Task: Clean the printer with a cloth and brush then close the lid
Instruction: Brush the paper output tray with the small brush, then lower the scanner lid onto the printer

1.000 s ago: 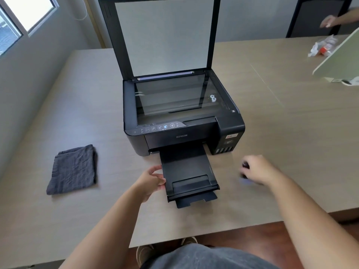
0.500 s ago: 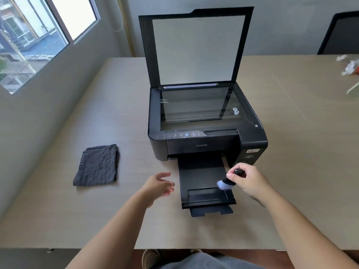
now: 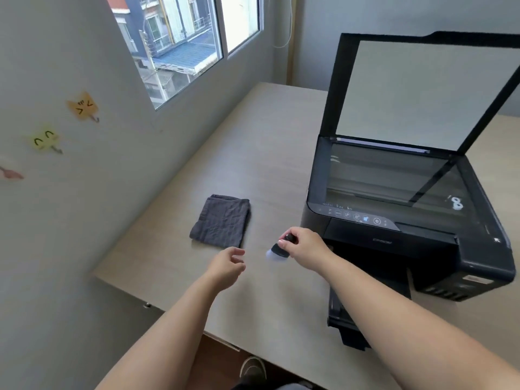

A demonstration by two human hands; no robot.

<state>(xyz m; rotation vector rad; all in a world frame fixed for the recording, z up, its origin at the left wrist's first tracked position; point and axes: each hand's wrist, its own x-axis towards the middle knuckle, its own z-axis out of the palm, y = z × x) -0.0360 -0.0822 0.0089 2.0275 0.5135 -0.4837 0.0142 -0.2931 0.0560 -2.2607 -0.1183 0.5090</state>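
A black printer (image 3: 394, 243) stands on the wooden table (image 3: 253, 153) at the right, its scanner lid (image 3: 422, 91) raised upright and the glass (image 3: 394, 178) exposed. Its output tray (image 3: 346, 325) sticks out toward me. My right hand (image 3: 306, 247) is shut on a small black brush (image 3: 278, 250) with pale bristles, held just left of the printer's front corner. My left hand (image 3: 228, 266) hovers open a little to the left of the brush, holding nothing. A folded dark grey cloth (image 3: 222, 220) lies flat on the table just beyond my left hand.
A wall with cat-shaped stickers (image 3: 83, 106) and a window (image 3: 183, 43) runs along the table's left edge. The table's near edge (image 3: 213, 333) is close to my body, with my shoe (image 3: 253, 368) on the floor below.
The view has swung left. My right hand carried the brush from over the output tray to the left of the printer. My left hand stays open, now near the cloth.
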